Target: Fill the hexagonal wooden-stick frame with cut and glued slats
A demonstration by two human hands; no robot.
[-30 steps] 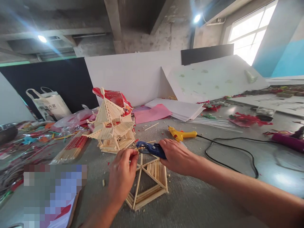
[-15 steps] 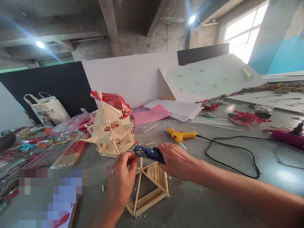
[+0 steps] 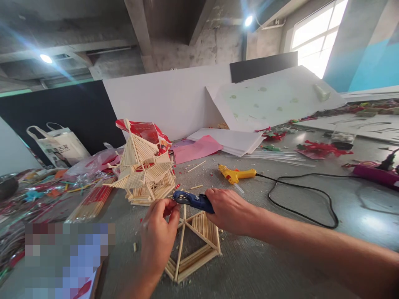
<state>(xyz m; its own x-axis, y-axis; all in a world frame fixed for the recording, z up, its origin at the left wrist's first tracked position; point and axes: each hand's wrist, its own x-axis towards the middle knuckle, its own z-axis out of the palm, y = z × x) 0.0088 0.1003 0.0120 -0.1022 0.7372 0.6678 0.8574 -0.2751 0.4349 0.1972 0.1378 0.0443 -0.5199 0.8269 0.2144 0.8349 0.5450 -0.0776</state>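
Note:
My right hand is wrapped round the handle of a dark blue cutting tool, whose head points left. At that head, the fingertips of my left hand are pinched together; whatever they hold is too small to make out. Below the tool lies a frame of wooden sticks with spokes meeting at a centre, one section filled with sticks. Behind my left hand stands a tiered pagoda-like model of the same sticks, with a pointed roof.
A yellow glue gun lies beyond my right hand, its black cord looping right. Bundled sticks and craft scraps cover the left side. Pink paper, white sheets and red decorations lie farther back.
The view has shifted slightly, so the background sits a little left and higher. Both hands keep nearly the same pose at the tool.

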